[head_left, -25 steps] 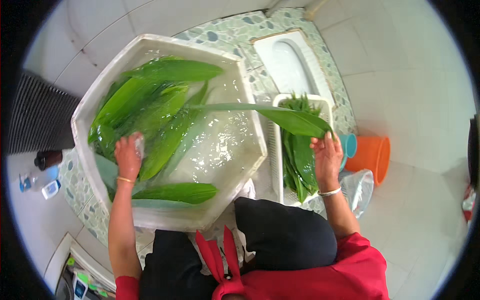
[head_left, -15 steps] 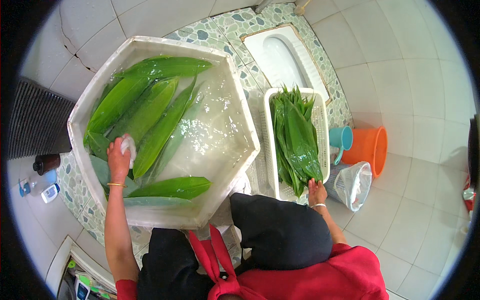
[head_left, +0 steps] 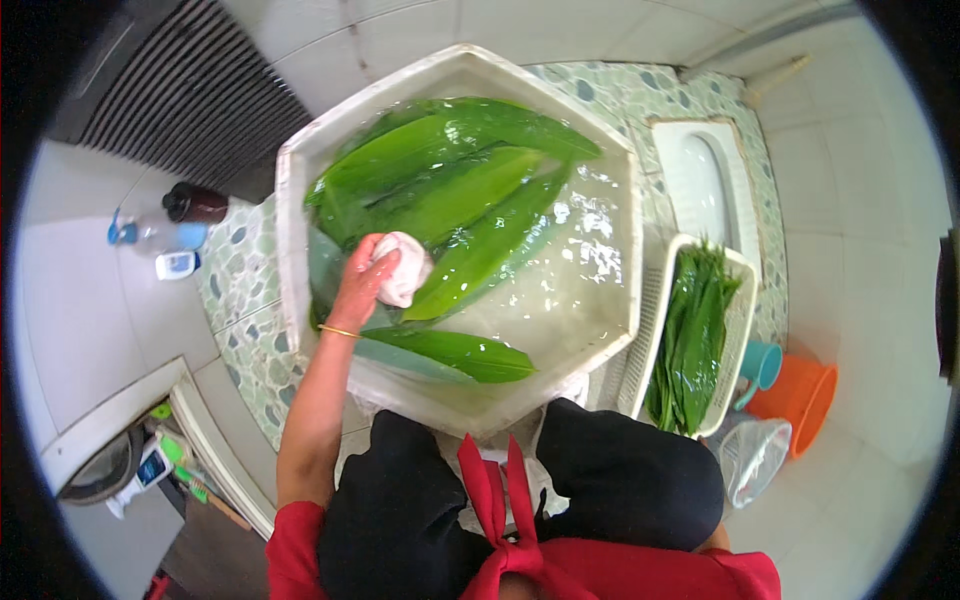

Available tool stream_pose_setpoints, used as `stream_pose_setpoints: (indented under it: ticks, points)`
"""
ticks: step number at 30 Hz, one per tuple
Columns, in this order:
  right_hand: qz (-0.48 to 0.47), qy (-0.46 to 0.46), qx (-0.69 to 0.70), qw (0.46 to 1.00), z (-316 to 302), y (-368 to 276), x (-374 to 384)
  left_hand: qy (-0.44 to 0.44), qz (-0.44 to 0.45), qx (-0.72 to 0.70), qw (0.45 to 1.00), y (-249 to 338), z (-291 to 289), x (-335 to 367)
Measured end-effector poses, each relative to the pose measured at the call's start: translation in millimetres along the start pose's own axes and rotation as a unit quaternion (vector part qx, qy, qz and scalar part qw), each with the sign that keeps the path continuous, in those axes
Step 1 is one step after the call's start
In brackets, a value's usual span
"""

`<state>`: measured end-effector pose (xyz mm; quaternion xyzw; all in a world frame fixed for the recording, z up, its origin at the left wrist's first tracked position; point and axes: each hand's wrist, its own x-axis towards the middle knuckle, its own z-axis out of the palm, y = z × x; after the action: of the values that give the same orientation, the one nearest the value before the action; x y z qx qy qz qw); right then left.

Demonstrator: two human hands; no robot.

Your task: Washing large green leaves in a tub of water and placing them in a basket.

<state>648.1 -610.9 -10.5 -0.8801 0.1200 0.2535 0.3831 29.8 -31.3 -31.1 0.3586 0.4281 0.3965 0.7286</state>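
Observation:
My left hand (head_left: 362, 282) is closed around a wet, bunched white cloth (head_left: 406, 268) over the left side of a white six-sided tub (head_left: 637, 250). Water fills the tub, and several long, broad green leaves (head_left: 475, 195) lie in it, overlapping beyond the cloth. Nearer to me, another green leaf (head_left: 465, 352) rests by the tub's front wall. To the right of the tub stands a white slotted basket (head_left: 748, 290) with a stack of green leaves (head_left: 693, 345) inside. My right hand is out of sight; only a bit of that arm shows beside my right knee.
A squat toilet (head_left: 697, 180) is set in the floor behind the basket. Right of the basket stand a teal dipper (head_left: 763, 364), an orange bucket (head_left: 808, 395) and a lined bin (head_left: 752, 462). Bottles (head_left: 165, 235) and a dark ribbed panel (head_left: 195, 95) are at the left.
My right hand has left the leaves in the basket and gone out of view. My left hand has lifted the cloth off the leaves. The whole view has swung left.

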Motion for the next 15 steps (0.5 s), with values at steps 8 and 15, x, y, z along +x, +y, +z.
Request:
stream_pose_setpoints:
  ticks: [8,15]
  points:
    - [-0.314,-0.379,-0.104,0.864,368.9,-215.2,-257.9,0.138,-0.016,-0.113,0.984,15.9,-57.3,-51.1]
    - [-0.524,-0.352,-0.242,0.737,533.7,-273.4,-280.6,0.133,-0.017,-0.150,0.980,18.6,-58.7,-63.1]
